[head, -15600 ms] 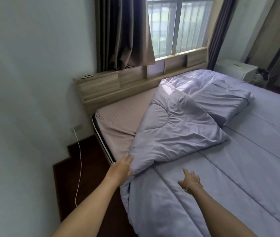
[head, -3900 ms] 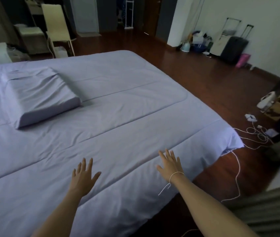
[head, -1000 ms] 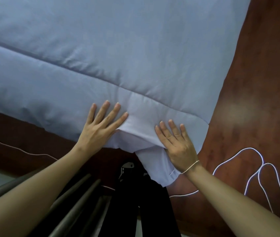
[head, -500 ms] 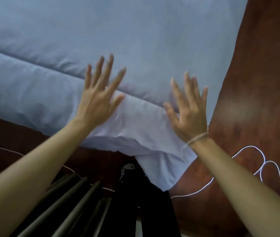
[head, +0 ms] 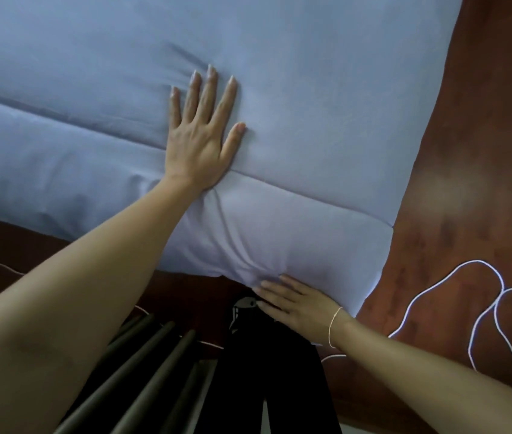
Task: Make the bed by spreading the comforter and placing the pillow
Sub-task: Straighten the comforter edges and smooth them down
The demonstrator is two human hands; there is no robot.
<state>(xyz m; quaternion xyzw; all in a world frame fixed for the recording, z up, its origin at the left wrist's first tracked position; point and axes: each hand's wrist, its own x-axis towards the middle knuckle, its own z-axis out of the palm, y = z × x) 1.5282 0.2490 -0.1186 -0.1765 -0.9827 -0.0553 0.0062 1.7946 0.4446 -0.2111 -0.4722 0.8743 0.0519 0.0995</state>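
The lavender comforter (head: 311,104) covers the bed and fills the upper part of the head view, its corner hanging over the bed's edge near me. My left hand (head: 201,136) lies flat on top of it with fingers spread, pressing beside a stitched seam. My right hand (head: 295,302) touches the underside of the hanging corner, fingers extended against the fabric's lower edge, gripping nothing. The pillow is out of view.
Dark red-brown wooden floor (head: 473,151) lies right of the bed. A white cable (head: 483,308) loops across it at lower right. My dark trousers (head: 267,371) and grey curtain folds (head: 142,380) are at the bottom.
Both hands were lifted above the comforter half a second ago. Now the left hand has pressed down flat further onto the bed, and the right hand has dropped to the hanging corner's lower edge.
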